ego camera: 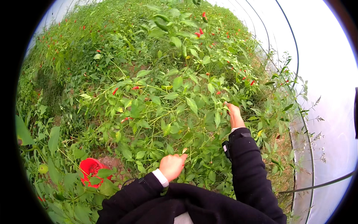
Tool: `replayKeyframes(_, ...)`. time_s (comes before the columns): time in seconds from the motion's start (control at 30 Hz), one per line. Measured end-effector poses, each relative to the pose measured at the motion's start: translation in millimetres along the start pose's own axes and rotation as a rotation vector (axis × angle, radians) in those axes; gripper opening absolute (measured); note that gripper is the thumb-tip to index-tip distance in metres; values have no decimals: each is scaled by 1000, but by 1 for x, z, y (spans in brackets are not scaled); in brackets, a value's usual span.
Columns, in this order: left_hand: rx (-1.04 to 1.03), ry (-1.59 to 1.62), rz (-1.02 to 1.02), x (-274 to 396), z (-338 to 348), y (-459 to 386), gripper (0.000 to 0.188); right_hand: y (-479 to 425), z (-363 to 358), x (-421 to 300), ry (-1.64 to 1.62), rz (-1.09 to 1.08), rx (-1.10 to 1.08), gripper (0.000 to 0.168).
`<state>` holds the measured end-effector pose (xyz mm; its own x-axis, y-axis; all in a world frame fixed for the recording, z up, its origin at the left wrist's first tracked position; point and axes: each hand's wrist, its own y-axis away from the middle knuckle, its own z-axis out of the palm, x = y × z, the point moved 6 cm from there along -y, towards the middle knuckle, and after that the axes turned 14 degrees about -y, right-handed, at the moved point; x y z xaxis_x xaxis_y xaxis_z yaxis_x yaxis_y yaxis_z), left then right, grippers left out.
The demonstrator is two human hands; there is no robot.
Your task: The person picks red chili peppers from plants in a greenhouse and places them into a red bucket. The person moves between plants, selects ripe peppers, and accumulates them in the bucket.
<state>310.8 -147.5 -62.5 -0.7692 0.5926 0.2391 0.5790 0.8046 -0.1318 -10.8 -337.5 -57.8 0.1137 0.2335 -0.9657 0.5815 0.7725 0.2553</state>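
My left hand (172, 165) is low over a chili pepper plant, its fingers curled and mostly turned from view. A small pale, dried-looking piece (184, 150) shows at its fingertips; whether it is gripped cannot be made out. Farther out on the right, my right hand (235, 114) reaches into the leaves with the thumb up, and foliage hides its fingers. Close above it is a red chili pepper (218, 92). Between the hands spread leafy branches (170, 112). More red chilies, one (115, 91) at upper left and a whitish-red one (126, 119) below it, hang there.
A red bucket (84, 170) with red chilies inside stands on the ground at lower left, partly behind leaves. Dense pepper plants (112, 36) fill the far side. Along the right runs a plastic-film greenhouse wall (327, 126) with curved hoops (297, 53). A tall branch with green chilies (161, 25) rises ahead.
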Motion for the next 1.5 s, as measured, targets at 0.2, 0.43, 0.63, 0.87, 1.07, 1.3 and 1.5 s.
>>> replayKeyframes(0.2, -75, -38, 11, 2, 5, -6, 39, 7, 10, -30, -28, -232, -47, 38)
replayKeyframes(0.43, -103, -88, -3, 3, 4, -2, 42, 15, 51, -104, 800, -383, 3, 28)
replayKeyframes(0.63, -172, -88, -58, 5, 5, 8, 43, 11, 58, -70, 982, -239, -46, 32)
replayKeyframes(0.87, -210, -81, -68, 3, 7, 14, 45, 27, 65, -69, 1053, -311, -76, 31)
replayKeyframes(1.07, -178, -107, -45, 8, 5, 10, 45, -20, 60, -41, 941, -230, -184, 32)
replayKeyframes(1.3, -165, -114, -62, -3, 7, 18, 43, 30, 76, -89, -65, -101, -372, 19)
replayKeyframes(1.5, -74, -60, 13, 15, 1, 3, 39, -2, -54, -104, -772, -27, 52, 17)
